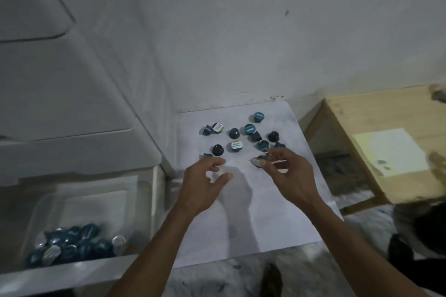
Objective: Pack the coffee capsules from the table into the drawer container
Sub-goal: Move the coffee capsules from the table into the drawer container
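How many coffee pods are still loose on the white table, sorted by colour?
Blue capsules: 8
Black capsules: 2
White-label capsules: 2
Total: 12 on the table, plus a pinched capsule in the right hand.

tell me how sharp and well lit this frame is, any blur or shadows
Head view: dim, bluish light; both hands motion-blurred, the left hand and the right hand; their soft shadow falls on the white table; capsules in the drawer container smear together; wide-angle lens bends the edges.
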